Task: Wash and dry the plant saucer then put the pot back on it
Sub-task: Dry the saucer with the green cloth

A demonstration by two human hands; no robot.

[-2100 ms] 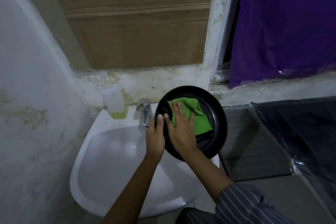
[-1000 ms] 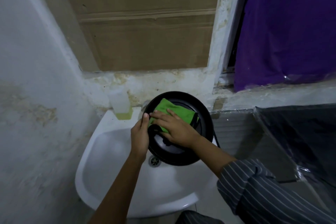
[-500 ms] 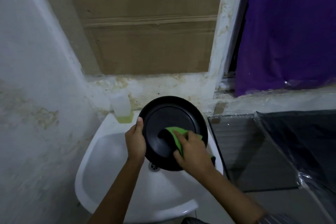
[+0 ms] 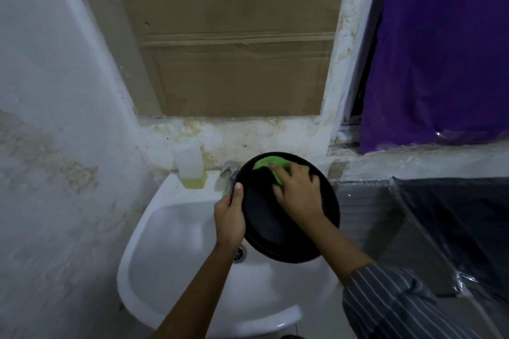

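Note:
A round black plant saucer [image 4: 278, 231] is held tilted over the white sink [image 4: 176, 256]. My left hand [image 4: 230, 219] grips its left rim, thumb pointing up. My right hand [image 4: 298, 195] presses a green cloth [image 4: 268, 164] flat against the saucer's upper part; only the cloth's top edge shows past my fingers. The pot is not in view.
A tap [image 4: 227, 173] sits behind the saucer at the sink's back rim, with a soap bottle [image 4: 190, 166] to its left. The drain [image 4: 239, 254] shows below my left wrist. A plastic-covered counter [image 4: 429, 217] lies to the right, and a purple curtain [image 4: 440, 49] hangs above it.
My right hand has slid the green cloth from the saucer's lower right up to its top edge. The saucer has tilted and shifted slightly right. My left hand keeps its grip on the rim.

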